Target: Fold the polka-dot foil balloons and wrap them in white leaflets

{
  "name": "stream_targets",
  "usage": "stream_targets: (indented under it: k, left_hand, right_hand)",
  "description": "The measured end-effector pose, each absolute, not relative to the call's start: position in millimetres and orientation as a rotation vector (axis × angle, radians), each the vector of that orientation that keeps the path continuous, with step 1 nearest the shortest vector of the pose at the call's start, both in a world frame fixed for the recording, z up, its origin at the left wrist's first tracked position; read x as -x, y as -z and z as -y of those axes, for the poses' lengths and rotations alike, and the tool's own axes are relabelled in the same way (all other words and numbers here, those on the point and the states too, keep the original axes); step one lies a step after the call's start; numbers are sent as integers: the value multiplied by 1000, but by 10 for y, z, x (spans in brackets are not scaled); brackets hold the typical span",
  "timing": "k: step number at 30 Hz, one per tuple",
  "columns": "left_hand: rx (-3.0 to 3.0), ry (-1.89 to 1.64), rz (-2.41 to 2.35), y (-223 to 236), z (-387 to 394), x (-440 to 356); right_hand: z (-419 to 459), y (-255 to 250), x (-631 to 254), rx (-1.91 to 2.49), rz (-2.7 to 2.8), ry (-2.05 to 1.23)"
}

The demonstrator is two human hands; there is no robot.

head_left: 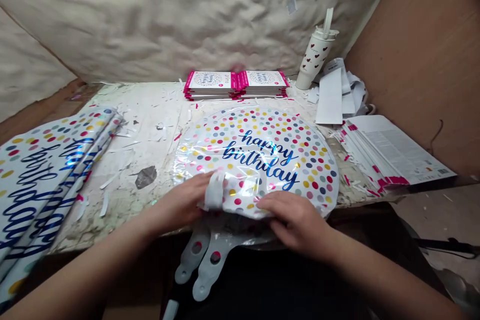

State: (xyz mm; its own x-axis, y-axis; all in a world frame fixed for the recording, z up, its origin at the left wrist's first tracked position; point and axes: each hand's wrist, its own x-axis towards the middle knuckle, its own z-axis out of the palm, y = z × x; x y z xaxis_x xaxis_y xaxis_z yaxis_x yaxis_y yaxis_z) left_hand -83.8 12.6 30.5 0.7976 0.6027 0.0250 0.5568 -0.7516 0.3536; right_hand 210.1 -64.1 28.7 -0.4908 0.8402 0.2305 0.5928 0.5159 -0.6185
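A flat round foil balloon, white with coloured dots and blue "happy birthday" lettering, lies on the worktable in front of me. Its near edge is folded up. My left hand pinches the folded white flap at the balloon's near left edge. My right hand presses down on the near right edge, fingers curled over the fold. Two white valve tails of balloons hang over the table's front edge below my hands.
A stack of the same balloons lies at the left. Pink-edged packaged card stacks sit at the back. A heart-print cup with straw, loose papers and a fanned stack of printed cards are at the right. Paper scraps litter the table.
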Motion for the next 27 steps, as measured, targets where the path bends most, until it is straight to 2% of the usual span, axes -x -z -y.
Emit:
stream_targets:
  k: [3,6,9,11,14,18,21,24,27]
  left_hand:
    - [-2776,-193,-739,-20,-114,897]
    - [-2810,-270,-731,99,-105,1027]
    - [-2805,-360,-714,64,-98,998]
    - [-2785,-425,-694,10,-88,892]
    - [-2753,-367,-723,-62,-100,784]
    - [-2574,-106,-913,-150,-283,920]
    - [-2169,-58,-1007,-229,-570,1033]
    - [-1663,-260,-1340,-276,-886,1002]
    - [-1539,-301,-1526,-266,-1118,926]
  right_hand:
    - [760,-47,-2383,1498,2381,-225]
    - [722,95,-2859,2029,2177,73]
    - [583,106,-3239,2034,2213,141]
    - [493,91,-3379,1747,2411,-21]
    - [400,72,-3518,1491,2490,-445]
    - [238,-33,-3715,1513,2267,-1029]
    - [-51,-165,-3799,1579,2005,-1343]
    - [-454,-211,-3765,1742,1626,-1412]
    - [-798,-133,-3669,1996,1410,-1209]
